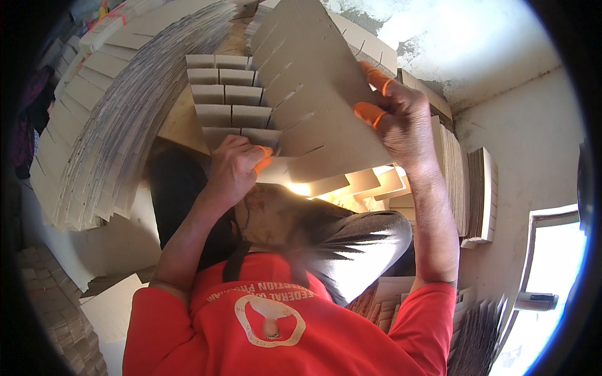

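Note:
A large slotted cardboard sheet [326,81] is held up tilted in front of me. My right hand [404,122] pinches its right edge, with orange finger covers on the thumb and a finger. To the sheet's left, several short cardboard strips [243,95] stand in rows, joined with it along the slots like a box divider. My left hand [235,166] is closed at the near end of these strips, by the sheet's lower left corner. An orange cover shows on it too. Its fingertips are partly hidden, and it appears to grip the divider.
A long curved stack of slotted cardboard pieces [135,94] fans out on the left. More cardboard stacks [480,194] stand against the right wall. Bundled cardboard [59,307] lies at the lower left, and a bright window [545,282] is at the lower right.

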Demonstrator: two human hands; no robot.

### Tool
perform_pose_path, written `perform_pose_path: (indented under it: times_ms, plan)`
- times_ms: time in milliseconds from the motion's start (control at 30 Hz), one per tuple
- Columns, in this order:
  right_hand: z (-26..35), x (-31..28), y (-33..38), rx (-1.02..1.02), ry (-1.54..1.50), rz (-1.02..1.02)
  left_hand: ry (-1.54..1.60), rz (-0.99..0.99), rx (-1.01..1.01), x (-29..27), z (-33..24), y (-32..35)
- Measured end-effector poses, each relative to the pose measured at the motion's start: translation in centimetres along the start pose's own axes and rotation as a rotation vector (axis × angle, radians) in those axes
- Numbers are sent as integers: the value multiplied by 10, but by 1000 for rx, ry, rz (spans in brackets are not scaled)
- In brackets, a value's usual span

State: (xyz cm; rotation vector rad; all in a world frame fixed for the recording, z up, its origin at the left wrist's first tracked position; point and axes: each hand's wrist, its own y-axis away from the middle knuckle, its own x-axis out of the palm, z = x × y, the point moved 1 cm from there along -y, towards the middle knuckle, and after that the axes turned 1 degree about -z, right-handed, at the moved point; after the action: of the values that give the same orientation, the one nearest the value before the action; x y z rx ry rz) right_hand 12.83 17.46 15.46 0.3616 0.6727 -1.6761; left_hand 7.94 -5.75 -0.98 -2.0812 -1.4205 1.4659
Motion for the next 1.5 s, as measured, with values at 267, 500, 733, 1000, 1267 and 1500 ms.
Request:
perform_pose_path:
  times_ms: [267,500,733,1000,1267,1500]
  plan:
    - [11,0,-1,-2,-21,12,-15,27,-27,0,5,-2]
    - [0,7,1,-28,-46,8,14,6,8,3,3,-1]
    - [9,7,-1,-61,-15,6,30,21,16,3,2,-1]
    - [10,5,1,-69,-46,10,16,48,24,-2,-3,0]
    - [-34,38,-17,-131,162,180,19,40,17,4,-7,-3]
    - [-8,48,-19,-114,506,410,11,14,13,9,4,-2]
